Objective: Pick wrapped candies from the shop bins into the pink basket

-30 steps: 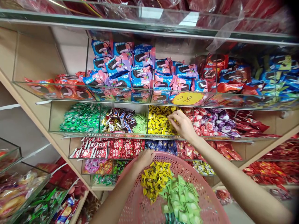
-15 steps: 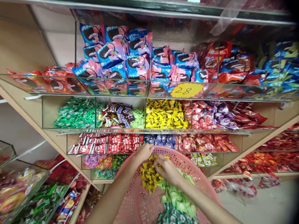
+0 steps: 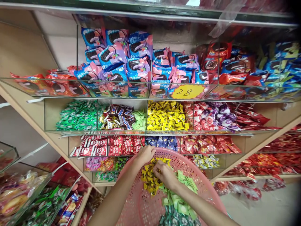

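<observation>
A pink perforated plastic basket (image 3: 199,169) is tilted below the shelves. My left hand (image 3: 146,153) is closed over its far rim. Inside, yellow wrapped candies (image 3: 150,180) lie in a heap toward the far side. My right hand (image 3: 166,175) is at the right of this heap, its fingers curled in a pinch against the candies; what sits between the fingertips is hidden. Light green packets (image 3: 185,182) lie partly under my right forearm, and dark green wrapped candies (image 3: 177,216) are nearest to me.
Beyond the basket, a glass-fronted shelf bin holds yellow candies (image 3: 166,116), beside green candies (image 3: 76,116) and chocolate bars (image 3: 122,115). Cookie packs (image 3: 113,56) are stacked above, over a yellow price tag (image 3: 188,91). Another glass bin (image 3: 42,201) stands at lower left.
My right hand has shifted slightly left and down over the yellow candies, its fingers curling tighter. My left hand stays on the rim.
</observation>
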The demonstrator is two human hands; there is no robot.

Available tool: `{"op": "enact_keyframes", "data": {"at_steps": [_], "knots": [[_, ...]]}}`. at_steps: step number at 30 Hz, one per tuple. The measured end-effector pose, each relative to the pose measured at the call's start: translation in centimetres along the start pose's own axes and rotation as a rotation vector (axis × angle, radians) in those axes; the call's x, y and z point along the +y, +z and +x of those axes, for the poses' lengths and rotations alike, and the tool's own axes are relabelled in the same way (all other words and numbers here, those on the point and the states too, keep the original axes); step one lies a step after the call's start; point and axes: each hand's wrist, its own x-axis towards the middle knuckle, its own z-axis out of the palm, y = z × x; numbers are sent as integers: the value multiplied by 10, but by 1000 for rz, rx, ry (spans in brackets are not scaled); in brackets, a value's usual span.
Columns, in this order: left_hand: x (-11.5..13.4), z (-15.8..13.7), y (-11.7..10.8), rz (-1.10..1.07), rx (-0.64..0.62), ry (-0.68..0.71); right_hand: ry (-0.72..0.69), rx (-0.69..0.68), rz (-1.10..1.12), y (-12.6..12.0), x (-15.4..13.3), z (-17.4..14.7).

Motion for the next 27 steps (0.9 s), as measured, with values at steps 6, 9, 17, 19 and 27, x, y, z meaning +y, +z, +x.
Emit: {"op": "enact_keyframes", "data": {"at_steps": [6,9,17,19,27], "knots": [[1,-1,-1,0,-5,-4,26,-26,-2,3,-1,-2],[0,0,1,-12,2,-12,48,-30,3,4,-3,-4],[-2,1,1,-11,13,7,64,33,16,-1,-5,-3],[-4,1,3,-14,20,14,33,72,8,-10,-10,-1],[-4,1,2,-11,18,45,-217,331,-56,-111,-53,26]]}}
